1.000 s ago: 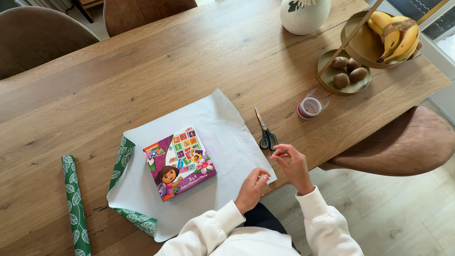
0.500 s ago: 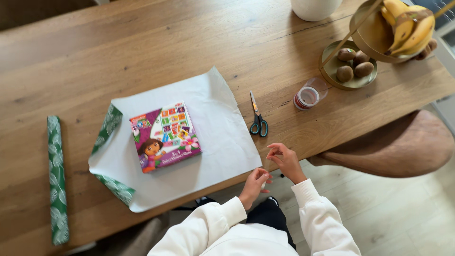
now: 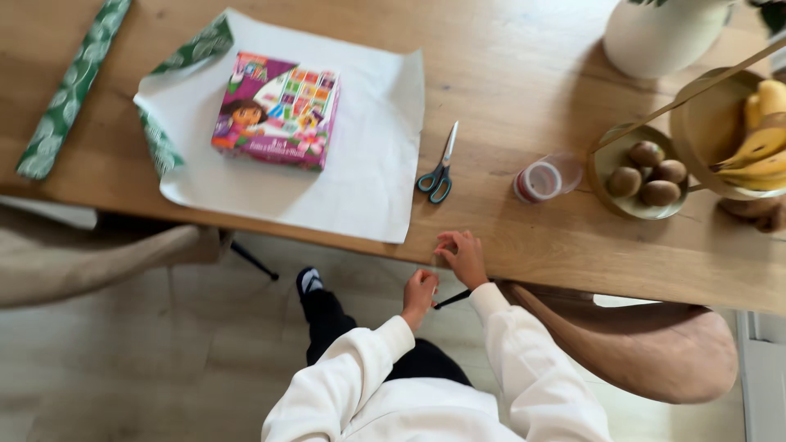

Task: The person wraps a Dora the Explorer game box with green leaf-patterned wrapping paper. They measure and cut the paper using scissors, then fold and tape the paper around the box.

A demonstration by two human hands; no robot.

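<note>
Both our hands sit low-centre in frame at the wooden surface point(image 3: 524, 74) edge. Right hand point(image 3: 463, 256) fingers curled, pinching something too small to tell; left hand point(image 3: 419, 293) loosely closed just below the edge. Scissors point(image 3: 438, 168) lie just above, beside the wrapping paper point(image 3: 360, 164).

- Your left hand point(image 3: 420, 291) dropped below the table point(image 3: 524, 237) edge, off the wrapping paper point(image 3: 368, 164).
- Your right hand point(image 3: 463, 255) settled onto the table edge.
</note>
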